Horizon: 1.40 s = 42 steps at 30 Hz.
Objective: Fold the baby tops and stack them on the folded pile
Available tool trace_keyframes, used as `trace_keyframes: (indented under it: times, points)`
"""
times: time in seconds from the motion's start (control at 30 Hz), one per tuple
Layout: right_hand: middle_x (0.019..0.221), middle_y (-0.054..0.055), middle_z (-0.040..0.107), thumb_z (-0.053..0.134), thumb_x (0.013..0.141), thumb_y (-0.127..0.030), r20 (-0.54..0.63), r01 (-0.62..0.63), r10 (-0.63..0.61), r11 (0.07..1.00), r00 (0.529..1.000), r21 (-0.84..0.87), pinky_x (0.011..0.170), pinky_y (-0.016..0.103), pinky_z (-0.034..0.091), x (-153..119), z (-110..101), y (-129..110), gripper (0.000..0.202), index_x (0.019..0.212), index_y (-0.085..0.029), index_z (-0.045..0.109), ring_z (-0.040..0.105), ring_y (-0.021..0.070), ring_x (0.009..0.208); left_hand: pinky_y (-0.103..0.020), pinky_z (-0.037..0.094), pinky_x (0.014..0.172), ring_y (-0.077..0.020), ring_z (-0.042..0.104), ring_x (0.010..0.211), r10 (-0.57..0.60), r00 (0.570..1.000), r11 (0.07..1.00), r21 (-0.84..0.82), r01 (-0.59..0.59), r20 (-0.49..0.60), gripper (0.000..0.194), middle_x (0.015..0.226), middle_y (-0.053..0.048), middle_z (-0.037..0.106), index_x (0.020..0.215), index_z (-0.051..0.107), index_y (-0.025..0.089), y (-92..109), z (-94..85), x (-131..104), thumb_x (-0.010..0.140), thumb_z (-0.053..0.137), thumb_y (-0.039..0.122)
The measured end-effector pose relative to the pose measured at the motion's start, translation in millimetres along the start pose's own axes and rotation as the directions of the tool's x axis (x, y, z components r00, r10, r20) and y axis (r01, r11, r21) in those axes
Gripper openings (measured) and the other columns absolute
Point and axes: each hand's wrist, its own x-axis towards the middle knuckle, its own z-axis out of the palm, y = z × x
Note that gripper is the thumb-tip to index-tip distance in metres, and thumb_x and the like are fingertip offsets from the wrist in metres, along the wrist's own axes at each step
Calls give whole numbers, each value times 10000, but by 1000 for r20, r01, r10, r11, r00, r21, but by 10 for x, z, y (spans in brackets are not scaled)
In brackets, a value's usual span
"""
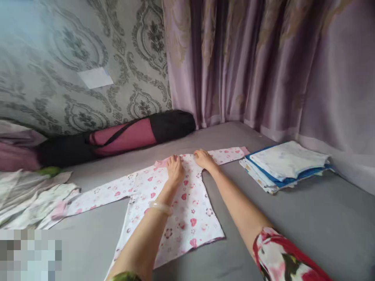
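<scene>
The shirt (184, 210) looks like matt cloth to me, the sheet underneath (293, 234) smooth, matt cloth too; over there the curtain (216, 62) is satiny fabric, and the bangle (161, 207) gleams, smooth and glossy.

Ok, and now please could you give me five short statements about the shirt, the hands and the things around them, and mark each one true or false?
1. The left hand and the right hand both touch the printed shirt. True.
2. The bracelet is on the right arm. False: it is on the left arm.
3. A folded stack lies to the right of the shirt. True.
4. The sleeves are folded inward. False: both are spread outward.
5. The pink-and-black bag lies beyond the shirt. True.
</scene>
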Motion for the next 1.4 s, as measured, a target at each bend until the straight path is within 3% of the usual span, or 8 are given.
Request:
trace_keyframes:
  times: [0.13, 0.3, 0.6, 0.8, 0.9, 1.03, 1.17, 1.4]
  points:
    - [1189, 114, 628, 390, 948, -164, 9, 23, -23, 999, 1000, -34, 941, 288, 393, -41, 25, 57, 387, 1221, -213, 661, 561, 223, 1137, -445, 395, 959, -313, 475, 1160, 97, 989, 992, -65, -104, -108, 345, 1323, -183, 503, 1170, 584, 125, 149, 50, 99, 854, 447, 111]
    - [1207, 108, 596, 390, 926, -152, 17, 1, 0, 999, 1000, -49, 957, 324, 389, -70, 34, 75, 470, 1324, -302, 591, 538, 237, 1164, -397, 397, 978, -242, 533, 1108, 249, 966, 941, -222, -257, -63, 338, 1212, -116, 605, 1204, 571, 167, 235, 244, 126, 910, 404, 152]
    - [1207, 109, 582, 389, 925, -178, -5, -54, 54, 998, 999, -38, 973, 329, 388, -75, 59, 74, 488, 1343, -341, 580, 531, 241, 1178, -425, 354, 1015, -277, 472, 1163, 236, 971, 968, -102, -230, 48, 411, 1432, -46, 512, 1325, 529, 201, 342, 165, 42, 968, 343, 286]
    - [1239, 145, 592, 411, 915, -177, -75, -223, 222, 975, 972, -6, 944, 324, 412, -14, -43, 310, 462, 1333, -236, 598, 559, 251, 1152, -463, 337, 1026, -321, 422, 1235, 204, 972, 978, -75, -196, 117, 463, 1477, -23, 467, 1367, 499, 232, 383, 139, 46, 976, 327, 412]
    - [1213, 148, 616, 409, 906, -153, -166, -362, 364, 931, 917, 40, 944, 348, 413, -4, -211, 596, 448, 1302, -199, 612, 560, 260, 1152, -476, 319, 1056, -332, 387, 1272, 192, 970, 980, -79, -182, 151, 476, 1494, -7, 449, 1379, 483, 238, 385, 134, 51, 968, 330, 423]
    - [1270, 187, 580, 471, 882, -178, -317, -604, 593, 793, 740, 74, 1026, 456, 346, -50, -393, 954, 395, 1240, -120, 627, 495, 324, 1229, -488, 283, 1094, -346, 344, 1310, 185, 971, 982, -69, -176, 154, 494, 1501, -7, 442, 1394, 473, 232, 381, 148, 50, 961, 329, 422]
    - [1359, 247, 498, 501, 874, -228, -317, -734, 725, 669, 611, 115, 1061, 549, 275, -70, -391, 1075, 417, 1245, -65, 597, 396, 385, 1313, -496, 282, 1097, -348, 335, 1326, 183, 971, 982, -69, -174, 151, 493, 1503, -11, 440, 1398, 470, 241, 383, 162, 45, 958, 335, 416]
    - [1382, 264, 469, 532, 843, -220, -290, -755, 765, 633, 576, 170, 1016, 534, 352, -48, -373, 1046, 484, 1304, -72, 521, 427, 373, 1293, -488, 283, 1104, -351, 342, 1328, 173, 969, 984, -68, -163, 174, 501, 1509, -13, 430, 1401, 462, 220, 407, 111, 37, 964, 324, 424]
